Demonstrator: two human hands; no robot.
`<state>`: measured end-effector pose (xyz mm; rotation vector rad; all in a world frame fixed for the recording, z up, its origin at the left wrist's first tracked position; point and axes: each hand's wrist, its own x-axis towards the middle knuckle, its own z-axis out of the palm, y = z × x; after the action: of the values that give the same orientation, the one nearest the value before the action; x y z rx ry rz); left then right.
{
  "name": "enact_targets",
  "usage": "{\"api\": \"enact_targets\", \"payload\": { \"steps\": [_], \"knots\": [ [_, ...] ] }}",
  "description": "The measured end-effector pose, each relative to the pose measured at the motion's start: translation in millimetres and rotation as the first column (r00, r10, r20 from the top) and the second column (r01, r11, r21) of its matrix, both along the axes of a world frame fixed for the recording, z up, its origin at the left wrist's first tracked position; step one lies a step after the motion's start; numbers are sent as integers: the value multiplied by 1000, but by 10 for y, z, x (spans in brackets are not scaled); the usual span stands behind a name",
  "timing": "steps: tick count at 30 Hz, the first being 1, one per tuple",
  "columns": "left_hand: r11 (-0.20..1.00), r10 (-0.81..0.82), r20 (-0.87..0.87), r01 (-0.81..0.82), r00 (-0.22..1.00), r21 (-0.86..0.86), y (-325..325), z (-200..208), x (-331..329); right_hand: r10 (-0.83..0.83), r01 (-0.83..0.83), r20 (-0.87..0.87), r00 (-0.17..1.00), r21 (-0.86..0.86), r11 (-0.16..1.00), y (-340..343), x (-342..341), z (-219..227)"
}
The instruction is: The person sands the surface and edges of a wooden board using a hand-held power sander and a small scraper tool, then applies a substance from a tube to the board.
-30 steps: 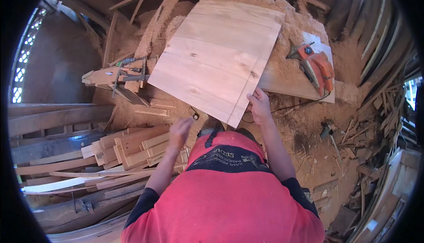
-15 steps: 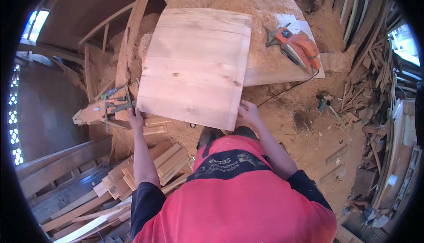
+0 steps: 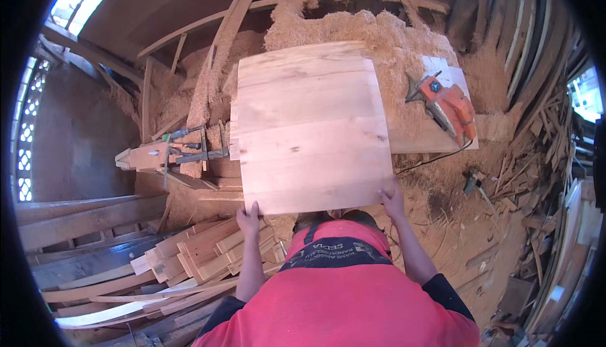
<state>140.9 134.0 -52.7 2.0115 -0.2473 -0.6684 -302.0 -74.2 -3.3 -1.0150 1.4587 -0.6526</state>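
A large, pale wooden panel [image 3: 312, 139] of joined boards with a few dark knots lies in front of me. My left hand [image 3: 250, 219] grips its near left corner, thumb on top. At the near right corner, my right hand [image 3: 392, 200] holds the edge, with the thumb on the upper face and the other fingers hidden beneath. The panel's far part lies over the shavings-covered bench. To its right, an orange electric planer [image 3: 447, 107] rests on the bench, apart from both hands.
Bar clamps [image 3: 199, 145] lie on timber left of the panel. Wood shavings [image 3: 360, 31] heap along the back. Stacked boards [image 3: 208, 252] fill the lower left, and offcuts [image 3: 524, 151] pile up at the right. A cord [image 3: 435, 159] runs from the planer past the panel's right edge.
The panel has turned to sit squarer to me, its near edge now closer. Both hands have shifted with it, the left nearer my body. The whole view has swung slightly.
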Motion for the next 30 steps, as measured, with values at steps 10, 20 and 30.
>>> {"api": "enact_targets", "payload": {
  "steps": [10,20,30],
  "knots": [
    [967,220,-182,-239,958,-91,-664,49,611,137,-167,-169,976,-181,969,-550,395,-109],
    [950,142,-177,-185,974,-254,-1388,-30,1124,-160,114,215,963,211,971,-962,611,-161],
    [959,132,-155,-166,979,-229,-1477,-35,1016,-104,33,305,947,230,973,-1014,515,-207]
  ]
}}
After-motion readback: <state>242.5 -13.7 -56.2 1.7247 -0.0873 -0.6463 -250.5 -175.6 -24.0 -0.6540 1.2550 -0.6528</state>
